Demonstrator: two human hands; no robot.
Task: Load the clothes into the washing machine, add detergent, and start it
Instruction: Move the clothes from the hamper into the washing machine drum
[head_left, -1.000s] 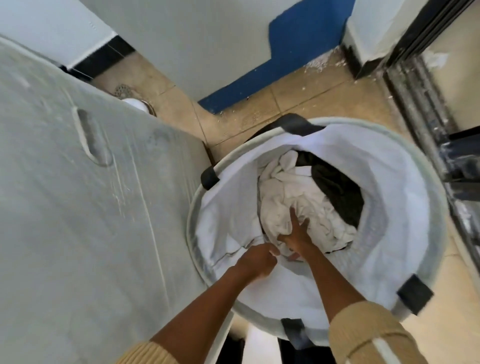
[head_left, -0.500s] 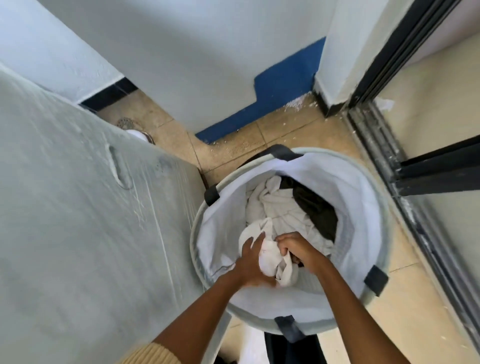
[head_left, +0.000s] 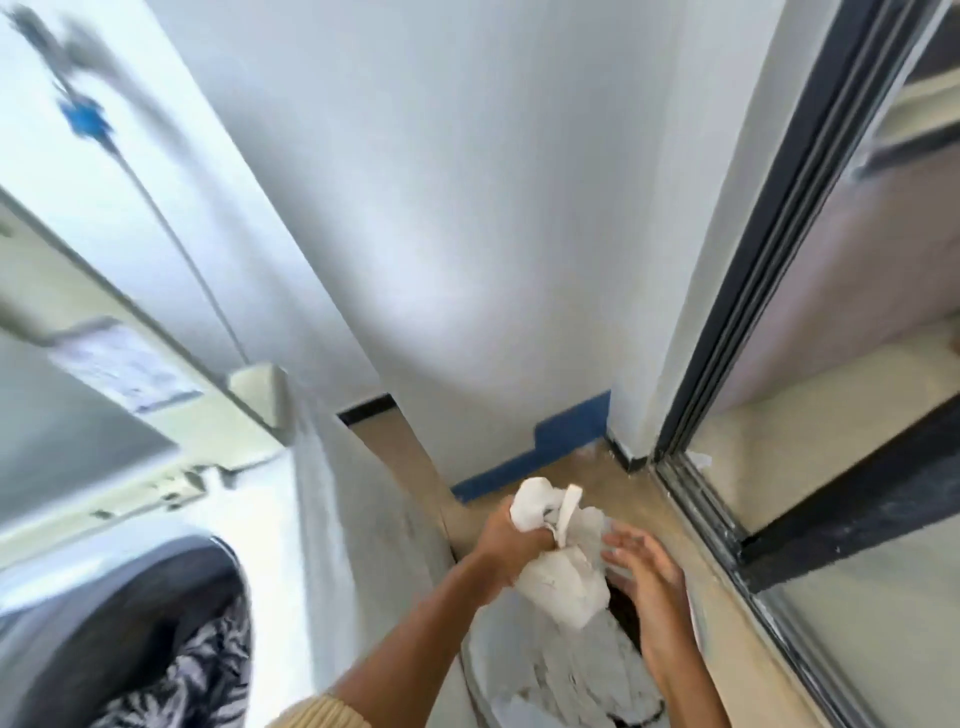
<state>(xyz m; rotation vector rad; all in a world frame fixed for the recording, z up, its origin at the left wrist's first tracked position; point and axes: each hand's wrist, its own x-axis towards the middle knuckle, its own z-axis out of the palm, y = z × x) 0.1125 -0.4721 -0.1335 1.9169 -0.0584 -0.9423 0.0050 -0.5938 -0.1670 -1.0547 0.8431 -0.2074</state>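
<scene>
My left hand (head_left: 511, 545) grips a bunched white garment (head_left: 563, 571) and holds it up above the white laundry basket (head_left: 488, 649) at the lower middle. More white cloth (head_left: 576, 670) lies in the basket below. My right hand (head_left: 644, 571) hovers just right of the garment with fingers spread, holding nothing. The white top-loading washing machine (head_left: 311, 519) stands at the left. Its round drum opening (head_left: 130, 613) shows at the lower left with a black-and-white patterned cloth (head_left: 208, 675) inside. The frame is blurred by motion.
A white wall with a blue skirting strip (head_left: 545, 452) stands straight ahead. A dark-framed sliding door (head_left: 753, 312) and its floor track run along the right. Tan floor tiles (head_left: 571, 478) show between basket and wall. A thin hose (head_left: 171, 234) runs down the left wall.
My left hand has lifted the white garment up out of the basket. My right hand let go of the cloth and opened. The view swung up and left, bringing the drum into sight.
</scene>
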